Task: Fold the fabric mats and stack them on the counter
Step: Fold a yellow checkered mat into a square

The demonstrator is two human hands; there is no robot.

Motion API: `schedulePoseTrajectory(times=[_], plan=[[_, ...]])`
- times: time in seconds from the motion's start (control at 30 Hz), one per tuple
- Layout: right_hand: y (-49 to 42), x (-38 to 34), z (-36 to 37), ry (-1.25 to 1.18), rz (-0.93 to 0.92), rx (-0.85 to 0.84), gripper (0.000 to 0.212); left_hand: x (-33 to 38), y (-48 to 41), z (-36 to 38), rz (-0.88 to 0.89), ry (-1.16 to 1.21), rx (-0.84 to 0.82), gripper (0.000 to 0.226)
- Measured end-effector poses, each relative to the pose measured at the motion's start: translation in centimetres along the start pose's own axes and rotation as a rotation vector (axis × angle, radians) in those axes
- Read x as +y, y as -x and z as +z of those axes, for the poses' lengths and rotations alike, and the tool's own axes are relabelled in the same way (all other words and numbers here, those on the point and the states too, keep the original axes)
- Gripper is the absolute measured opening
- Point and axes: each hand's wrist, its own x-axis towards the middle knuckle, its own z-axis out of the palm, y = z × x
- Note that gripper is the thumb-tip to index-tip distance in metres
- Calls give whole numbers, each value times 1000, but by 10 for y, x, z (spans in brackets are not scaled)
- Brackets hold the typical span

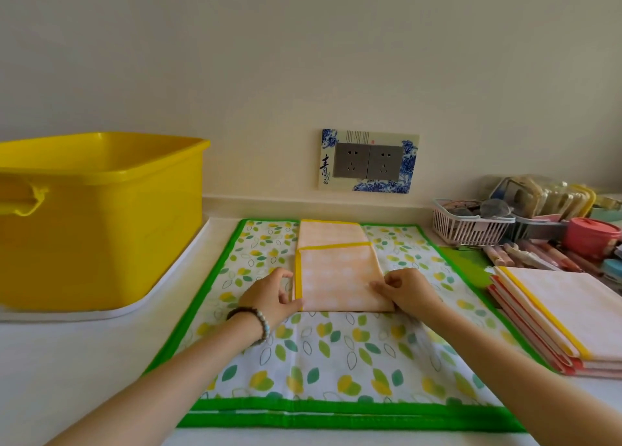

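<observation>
A peach mat with yellow trim [340,274] lies partly folded on a large leaf-print mat with a green border [336,354], spread flat on the counter. My left hand [272,294] pinches the peach mat's near left corner between thumb and fingers. My right hand [404,292] grips its near right edge with curled fingers. The upper flap's yellow edge lies across the mat's middle. To the right sits a stack of folded mats [565,324], peach on top and red-trimmed ones below.
A big yellow plastic tub [101,216] stands at the left on a white tray. At the back right are a white basket [468,226], a pink lidded cup [590,236], pens and packets. A double wall socket [368,161] is behind.
</observation>
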Motion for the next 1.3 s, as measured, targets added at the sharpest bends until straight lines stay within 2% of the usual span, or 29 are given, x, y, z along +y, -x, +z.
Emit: schedulePoseTrajectory(times=[0.1,0.17,0.27,0.33,0.4,0.43,0.53,0.6,0.67,0.73,1.03,1.17,1.3], plan=[[-3,-2,1,47,20,-18,33,4,5,-4,190,-126,5,37],[-5,-3,1,52,26,-14,32,8,10,-4,320,-147,-122,36],[-6,-5,2,67,44,-17,22,10,18,0,386,-245,-330,46],[-4,-7,3,50,78,-8,19,8,20,2,387,-307,-376,51],[4,-10,2,25,92,26,28,7,21,1,382,-318,-411,53],[10,-12,2,66,40,59,34,6,22,1,385,-333,-433,54],[32,-21,7,311,-340,84,41,4,22,1,383,-373,-480,55],[47,-28,14,383,-491,-66,41,5,22,0,382,-369,-477,54],[58,-31,23,396,-491,-217,44,6,22,0,391,-370,-466,55],[65,-28,28,369,-463,-278,47,6,23,2,406,-405,-447,56],[69,3,2,410,-417,-364,50,0,26,-5,406,-430,-452,56],[72,25,-18,455,-392,-393,67,-10,29,-13,360,-388,-461,60],[70,27,-24,435,-363,-441,50,-14,30,-15,324,-336,-450,65]])
